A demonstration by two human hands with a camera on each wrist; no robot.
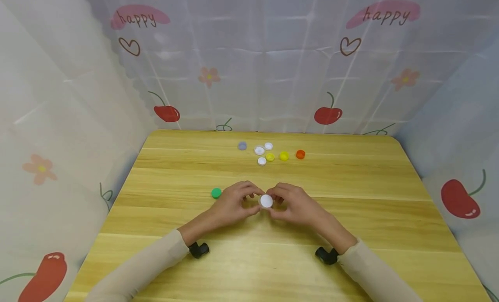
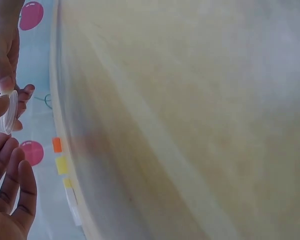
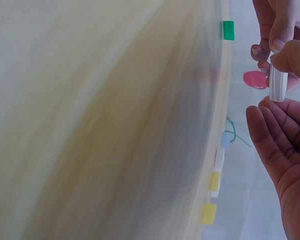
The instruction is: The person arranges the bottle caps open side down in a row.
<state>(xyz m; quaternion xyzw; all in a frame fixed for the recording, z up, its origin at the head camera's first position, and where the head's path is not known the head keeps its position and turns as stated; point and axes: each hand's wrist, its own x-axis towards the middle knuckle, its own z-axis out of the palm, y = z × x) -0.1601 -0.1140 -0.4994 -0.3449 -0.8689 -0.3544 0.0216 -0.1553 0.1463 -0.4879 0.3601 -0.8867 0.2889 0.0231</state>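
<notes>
The left hand [image 1: 234, 202] and right hand [image 1: 298, 205] pinched a round, white plastic disc [image 1: 266, 201] with see-through sides, well inside the edges of the yellow wooden table [image 1: 257, 267].

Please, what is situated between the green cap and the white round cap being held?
The left hand lies between the green cap and the white round cap, pinching the latter's edge; the head view shows this.

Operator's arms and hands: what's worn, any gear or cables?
Left hand and right hand: no gloves. Left sleeve and right sleeve: long, plain cream. Small, black, angular devices by the cuffs: left device, right device. No cables or markings visible.
</notes>
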